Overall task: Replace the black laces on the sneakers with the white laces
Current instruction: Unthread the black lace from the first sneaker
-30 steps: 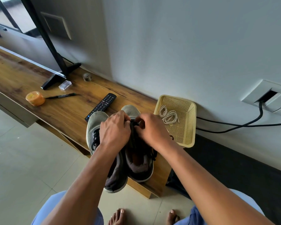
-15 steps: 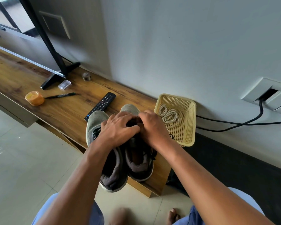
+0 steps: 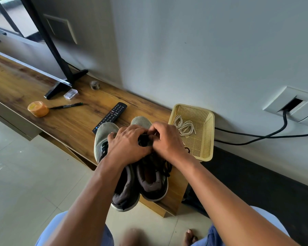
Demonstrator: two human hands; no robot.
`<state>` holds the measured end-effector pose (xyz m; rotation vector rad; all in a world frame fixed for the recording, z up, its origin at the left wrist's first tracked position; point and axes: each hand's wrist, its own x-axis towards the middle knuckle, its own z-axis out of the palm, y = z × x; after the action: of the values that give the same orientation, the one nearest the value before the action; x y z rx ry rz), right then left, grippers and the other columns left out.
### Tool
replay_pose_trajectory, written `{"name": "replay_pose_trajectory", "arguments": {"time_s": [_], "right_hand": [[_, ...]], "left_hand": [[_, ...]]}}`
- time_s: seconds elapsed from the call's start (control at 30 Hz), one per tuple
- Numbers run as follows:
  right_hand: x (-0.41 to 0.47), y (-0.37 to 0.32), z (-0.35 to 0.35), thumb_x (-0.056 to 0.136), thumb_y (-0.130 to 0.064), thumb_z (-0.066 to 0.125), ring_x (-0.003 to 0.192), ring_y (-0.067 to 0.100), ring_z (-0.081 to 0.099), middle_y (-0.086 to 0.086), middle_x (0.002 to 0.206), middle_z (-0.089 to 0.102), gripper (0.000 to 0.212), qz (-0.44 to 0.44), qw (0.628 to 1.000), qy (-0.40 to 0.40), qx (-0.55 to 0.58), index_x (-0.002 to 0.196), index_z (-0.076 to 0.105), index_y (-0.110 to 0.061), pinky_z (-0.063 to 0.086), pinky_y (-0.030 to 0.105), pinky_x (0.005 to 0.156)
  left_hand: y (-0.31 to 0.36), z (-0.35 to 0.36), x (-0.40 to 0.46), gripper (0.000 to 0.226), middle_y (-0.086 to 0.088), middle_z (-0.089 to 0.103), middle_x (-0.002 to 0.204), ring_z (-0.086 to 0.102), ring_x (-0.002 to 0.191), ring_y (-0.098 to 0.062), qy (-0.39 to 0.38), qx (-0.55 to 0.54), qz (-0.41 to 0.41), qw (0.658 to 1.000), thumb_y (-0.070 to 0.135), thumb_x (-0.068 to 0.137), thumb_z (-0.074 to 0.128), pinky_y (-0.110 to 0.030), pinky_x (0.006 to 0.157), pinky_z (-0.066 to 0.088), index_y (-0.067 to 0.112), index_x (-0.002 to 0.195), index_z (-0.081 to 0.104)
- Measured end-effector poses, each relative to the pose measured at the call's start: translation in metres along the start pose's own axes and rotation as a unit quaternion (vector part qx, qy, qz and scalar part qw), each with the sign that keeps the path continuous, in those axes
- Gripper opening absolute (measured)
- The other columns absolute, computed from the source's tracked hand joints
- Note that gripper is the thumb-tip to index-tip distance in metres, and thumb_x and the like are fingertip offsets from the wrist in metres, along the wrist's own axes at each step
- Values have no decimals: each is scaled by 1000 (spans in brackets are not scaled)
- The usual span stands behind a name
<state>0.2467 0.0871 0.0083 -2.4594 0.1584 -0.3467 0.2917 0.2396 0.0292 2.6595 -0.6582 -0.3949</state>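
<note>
Both hands slid closer together mid-frame; my left hand [image 3: 128, 146] and right hand [image 3: 167, 141] pinch the black lace [image 3: 144, 139] to loosen the sneaker [image 3: 149, 174].

You are working in a home, most likely a living room. The evidence is as follows. A long wooden shelf [image 3: 43, 82] runs along a plain painted wall [image 3: 203, 50] and carries the black foot of a television stand [image 3: 64, 84]. A remote control [image 3: 111, 115] lies on the shelf, near a pen [image 3: 66, 106], a small orange tin [image 3: 38, 108] and a yellow plastic basket [image 3: 205, 139]. A wall socket plate [image 3: 292, 107] feeds black cables [image 3: 256, 137]. The floor is laid with pale tiles [image 3: 25, 174], and you are barefoot.
</note>
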Motion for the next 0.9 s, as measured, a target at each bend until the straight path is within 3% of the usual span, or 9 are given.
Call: {"name": "replay_pose_trajectory", "arguments": {"time_s": [0.17,0.3,0.47,0.6,0.73,0.8,0.9], "right_hand": [[3,-6,-7,92,-13,62,81,21,59,-3,98,67,15,7,994,-88,-64,100,54,-23,41,33,68],[2,-12,-8,93,-10,55,75,24,55,-2,95,63,23,12,987,-133,-94,103,42,-25,35,34,66],[2,-15,-9,91,-12,51,77,32,59,3,91,67,15,27,985,-142,-92,99,46,-23,36,37,65],[4,-13,-16,98,-25,61,86,21,59,-6,95,66,6,27,988,-134,-73,96,57,-28,41,34,72],[7,-7,-17,96,-27,68,87,17,64,-10,90,68,6,56,990,-130,-9,92,64,-27,48,33,74],[6,-6,-14,95,-25,67,88,17,65,-10,89,69,5,64,990,-124,-3,91,65,-26,50,34,75],[4,-6,-10,93,-20,64,87,19,64,-9,90,69,7,48,990,-127,-42,89,62,-25,45,33,71]], "left_hand": [[1,1,0,60,23,45,151,39,141,-18,-3,8,-4,1000,66,79,66,-57,116,26,52,135,54],[5,-1,-1,62,24,43,154,38,145,-20,-17,22,-22,999,65,78,68,-67,120,16,54,137,54],[8,-2,-3,58,22,43,155,39,146,-22,-13,26,-24,999,68,79,66,-71,119,13,55,135,55],[5,1,-3,59,23,43,154,39,146,-20,-15,17,-21,1000,76,79,62,-78,114,15,55,135,55],[6,2,-4,59,27,41,154,29,150,-18,-7,12,-27,1000,80,77,60,-93,101,5,57,131,56],[4,2,-1,61,30,35,158,21,154,-18,-40,14,-37,998,85,73,57,-95,98,0,65,131,49],[-9,10,11,90,20,22,170,18,159,-22,-113,33,-22,993,103,55,45,-81,115,7,73,135,21]]}}
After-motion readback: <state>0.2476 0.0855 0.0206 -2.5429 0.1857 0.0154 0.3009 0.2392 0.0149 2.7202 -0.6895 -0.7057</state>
